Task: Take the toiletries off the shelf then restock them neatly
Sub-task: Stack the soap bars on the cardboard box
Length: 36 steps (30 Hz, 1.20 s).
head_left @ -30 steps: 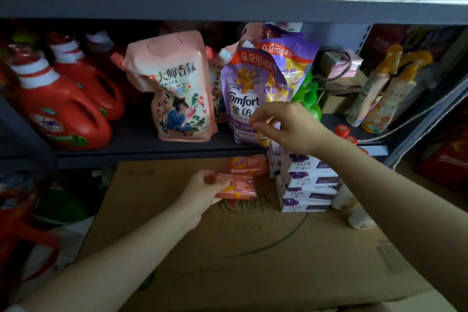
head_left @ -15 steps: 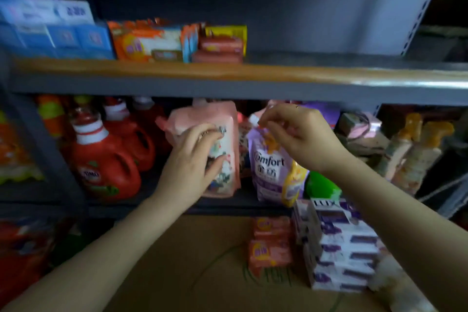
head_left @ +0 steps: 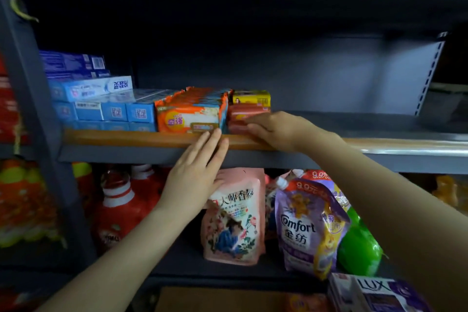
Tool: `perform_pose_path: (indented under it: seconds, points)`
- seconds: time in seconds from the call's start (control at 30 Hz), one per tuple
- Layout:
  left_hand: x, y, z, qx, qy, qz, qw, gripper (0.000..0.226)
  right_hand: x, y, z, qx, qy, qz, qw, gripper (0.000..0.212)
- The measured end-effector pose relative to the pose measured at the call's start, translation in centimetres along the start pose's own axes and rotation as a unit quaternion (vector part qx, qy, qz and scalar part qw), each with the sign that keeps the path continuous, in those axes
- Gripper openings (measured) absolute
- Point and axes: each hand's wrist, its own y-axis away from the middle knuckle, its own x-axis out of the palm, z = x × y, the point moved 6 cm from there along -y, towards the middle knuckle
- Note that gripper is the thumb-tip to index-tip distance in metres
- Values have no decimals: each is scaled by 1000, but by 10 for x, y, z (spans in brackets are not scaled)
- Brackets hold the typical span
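Both hands reach up to the soap bars at the front edge of the middle shelf.

The right hand (head_left: 274, 127) lies over the stack of red soap bars (head_left: 247, 114), its fingers curled onto the front of the lowest bars, apparently gripping one, though how firm the hold is cannot be told. The left hand (head_left: 197, 172) is flat and released, fingertips touching the shelf lip (head_left: 126, 137) just below the orange soap packs (head_left: 191, 115). The red bars lie with their long axis along the shelf edge, directly under the right hand and just right of the left fingertips, so the right hand is the nearer one for lifting them. A yellow box (head_left: 251, 97) sits on top of the stack and may slide if a lower bar is pulled. Blue toothpaste boxes (head_left: 101, 101) fill the shelf's left end.
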Motion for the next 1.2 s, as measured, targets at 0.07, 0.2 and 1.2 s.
perform_pose_path:
  seconds: [0.07,0.2,1.2]
  points:
    - [1,0,-1,-1,-1,-13,1000,91,-4,0,-13,12,-3,-19,1000,38]
    - [2,0,-3,-14,6,-24,1000,92,-16,-8,-41,69,-95,-11,993,33]
    - [-64,29,-92,90,307,-99,942,37,55,147,15,-37,-573,34,818,36]
